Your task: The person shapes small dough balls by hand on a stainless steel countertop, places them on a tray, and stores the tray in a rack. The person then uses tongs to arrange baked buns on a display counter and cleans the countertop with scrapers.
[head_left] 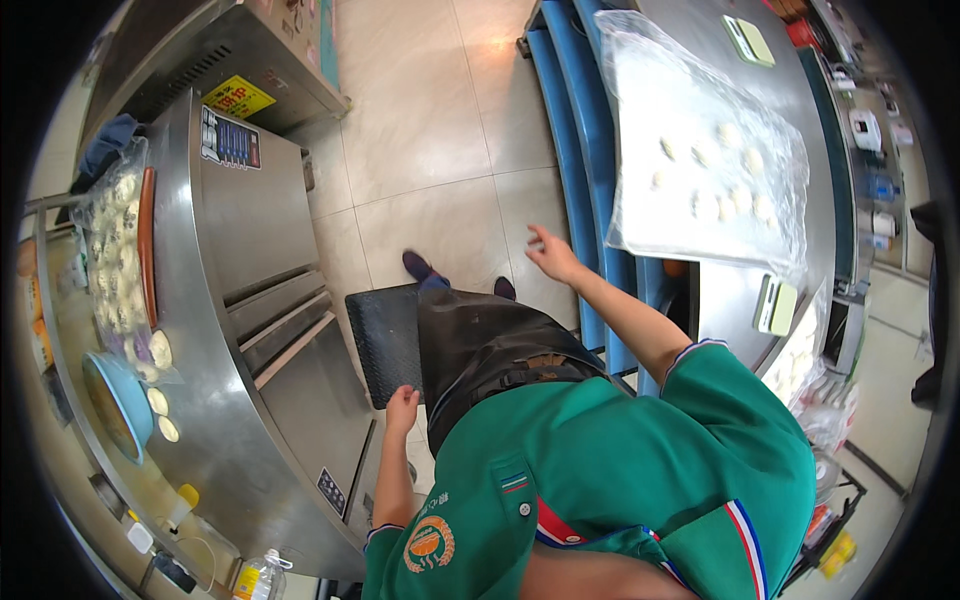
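Note:
My left hand (402, 408) hangs low beside the dark apron, above the edge of a black mat. Its fingers are curled in, and nothing shows in them. Farther out to the right, over the tiled floor, my right hand (553, 255) is held away from the body with its fingers loosely apart. It touches nothing, and the blue shelves (598, 185) are the closest things to it. On the steel table above them lies a plastic-covered tray (640, 95) carrying several pale dough pieces (740, 198).
At left, a steel counter (215, 330) holds plastic-covered dough pieces (120, 250), a rolling pin (148, 235), a blue bowl (125, 405) and an oil bottle (262, 578). A black mat (382, 345) lies underfoot. Two small green scales (748, 40) sit on the right table.

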Demonstrator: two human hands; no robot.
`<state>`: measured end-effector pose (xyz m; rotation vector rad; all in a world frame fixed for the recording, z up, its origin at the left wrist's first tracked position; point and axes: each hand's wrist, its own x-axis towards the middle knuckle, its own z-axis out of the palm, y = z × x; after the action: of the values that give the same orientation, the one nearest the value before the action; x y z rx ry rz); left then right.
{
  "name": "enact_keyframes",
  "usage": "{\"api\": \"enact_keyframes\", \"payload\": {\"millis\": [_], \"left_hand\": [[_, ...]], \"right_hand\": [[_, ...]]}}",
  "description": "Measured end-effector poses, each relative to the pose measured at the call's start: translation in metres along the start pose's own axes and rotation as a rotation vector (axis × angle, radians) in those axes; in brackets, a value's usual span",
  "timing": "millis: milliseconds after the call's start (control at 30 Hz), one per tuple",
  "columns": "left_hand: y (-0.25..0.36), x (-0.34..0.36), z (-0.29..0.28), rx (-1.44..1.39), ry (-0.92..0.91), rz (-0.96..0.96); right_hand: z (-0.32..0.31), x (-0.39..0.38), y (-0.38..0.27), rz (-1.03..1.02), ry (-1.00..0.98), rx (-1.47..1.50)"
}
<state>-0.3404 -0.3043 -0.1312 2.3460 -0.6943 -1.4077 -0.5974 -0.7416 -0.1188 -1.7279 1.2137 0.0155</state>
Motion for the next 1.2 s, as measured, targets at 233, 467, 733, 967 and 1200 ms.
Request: {"api": "enact_keyframes", "payload": {"millis": [233,467,733,967,1200], "left_hand": [[-0.056,0.088,-0.022,-0.007,-0.087,-0.062],[-0.021,0.187,-0.092,-0.618,0.056,-0.210],[0.021,0.202,-0.120,-0.591,-0.073,-0.414],[0.034,0.124,-0.123,-0.445,0.116,-0.361],[0.104,0.028,-0.070,0.075,0.243,-0.436]], "right_hand": [[-0.145,0.068,-0.083,0.260,0.581,0.773],[-0.202,0.036,-0.023,0.600,0.793,0.557],[-0.217,0.117,0.090,0.506,0.774,-0.290],[-0.312,0.248,0.166,0.796,0.460,-0.485],[-0.356,0.351,0.209,0.507,0.416,-0.667]]}}
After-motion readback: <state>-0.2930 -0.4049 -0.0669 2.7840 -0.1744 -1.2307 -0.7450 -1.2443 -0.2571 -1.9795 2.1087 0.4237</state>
